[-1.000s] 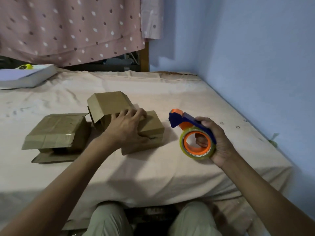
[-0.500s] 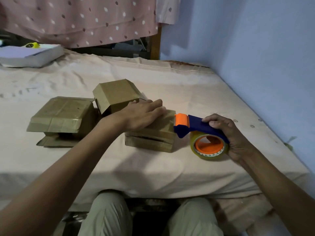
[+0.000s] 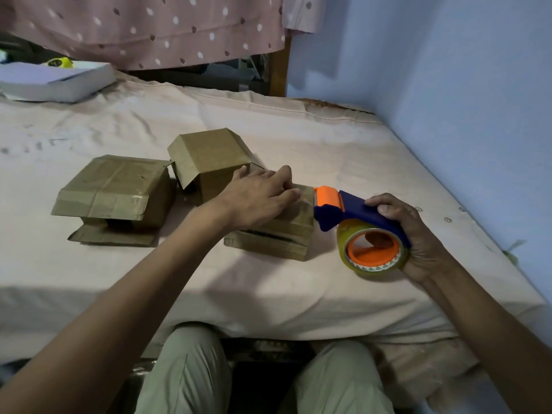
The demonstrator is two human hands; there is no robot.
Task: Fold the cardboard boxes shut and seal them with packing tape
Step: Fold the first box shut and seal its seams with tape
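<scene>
The left hand lies palm down on the top of the nearest cardboard box, its fingers straight and held close together, pressing the folded flaps flat; the fingertips reach toward 3 o'clock, almost to the box's right edge. The left forearm runs in from 7 o'clock, bare, crossing the near edge of the bed.

The right hand wraps around the blue handle of the tape dispenser, fingers curled over the top and the thumb tucked inside the orange core of the roll of clear packing tape. The wrist is bent so the dispenser's orange head points toward 9 o'clock and meets the upper right edge of the nearest box, just beside the left fingertips. The right forearm comes in from 5 o'clock.

This box sits near the middle of the bed, with a dark slit along its front face. Behind it, toward 11 o'clock, stands a second box with 1 flap raised. At 9 o'clock lies a third box, closed on top, its lower flap splayed out on the sheet. A white flat box rests at the far left of the bed. The person's knees in pale trousers show at 6 o'clock.
</scene>
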